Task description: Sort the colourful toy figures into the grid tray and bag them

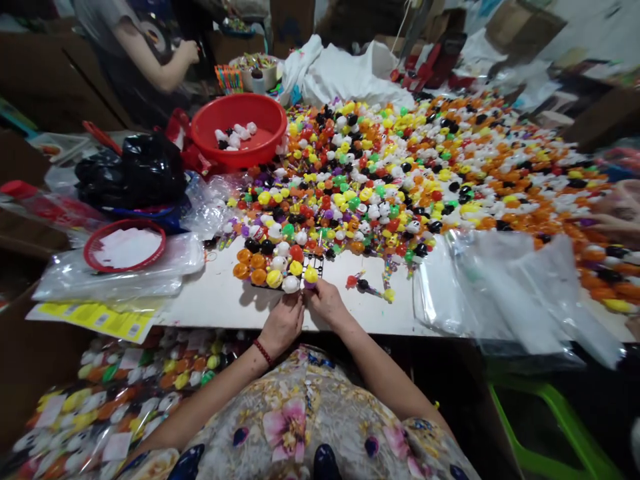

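At the table's front edge, a black grid rack (316, 265) holds rows of small round plastic toy heads in orange, black, white, red and yellow. My right hand (327, 305) pinches a yellow toy head (311, 275) with a purple part below it, at the rack's near right corner. Beside it, my left hand (283, 325) is closed, its fingertips close to my right fingers and just below a white toy head (291, 285). What the left fingers hold is hidden. To the right lie a few loose toys with candy-coloured sticks (367, 287).
A large heap of toy heads (370, 180) covers the table behind the rack. Left are a red basin (240, 157), a red basket of white cards (125, 268) and a black bag (131, 173). Plastic bags (480, 287) lie right. Other people's hands show (186, 53) at the back left and far right.
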`<state>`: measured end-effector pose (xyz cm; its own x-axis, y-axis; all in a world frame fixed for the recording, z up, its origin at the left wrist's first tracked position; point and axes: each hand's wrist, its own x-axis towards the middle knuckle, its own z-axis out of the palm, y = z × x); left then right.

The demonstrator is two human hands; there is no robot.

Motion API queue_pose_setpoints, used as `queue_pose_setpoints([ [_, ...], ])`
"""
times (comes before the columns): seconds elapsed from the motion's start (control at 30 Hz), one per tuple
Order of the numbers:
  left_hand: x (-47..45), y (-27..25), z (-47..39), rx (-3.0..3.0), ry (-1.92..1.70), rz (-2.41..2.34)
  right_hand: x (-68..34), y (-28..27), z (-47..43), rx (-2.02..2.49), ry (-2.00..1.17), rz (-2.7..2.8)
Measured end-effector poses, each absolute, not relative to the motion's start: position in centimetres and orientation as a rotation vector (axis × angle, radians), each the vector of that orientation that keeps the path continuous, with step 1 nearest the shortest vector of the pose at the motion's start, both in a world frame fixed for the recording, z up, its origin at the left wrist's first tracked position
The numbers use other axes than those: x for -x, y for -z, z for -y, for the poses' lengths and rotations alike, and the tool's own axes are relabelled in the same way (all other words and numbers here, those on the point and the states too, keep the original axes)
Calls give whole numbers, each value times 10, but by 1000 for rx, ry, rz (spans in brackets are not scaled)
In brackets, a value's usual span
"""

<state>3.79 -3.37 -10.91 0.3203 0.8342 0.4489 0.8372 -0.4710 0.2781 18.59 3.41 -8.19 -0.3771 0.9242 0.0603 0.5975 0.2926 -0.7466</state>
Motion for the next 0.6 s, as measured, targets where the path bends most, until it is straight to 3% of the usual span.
queue_pose_setpoints([
  [0.23, -38, 107, 30, 2454, 930, 1564, -185, 90, -31, 1278, -738, 2233],
  [0.43, -41, 112, 30, 2366, 956, 1543, -207, 66, -51, 1233, -1012, 2151],
  [0.6, -42, 118, 31, 2419, 958, 1560, -235, 25, -131, 1416, -446, 2012],
])
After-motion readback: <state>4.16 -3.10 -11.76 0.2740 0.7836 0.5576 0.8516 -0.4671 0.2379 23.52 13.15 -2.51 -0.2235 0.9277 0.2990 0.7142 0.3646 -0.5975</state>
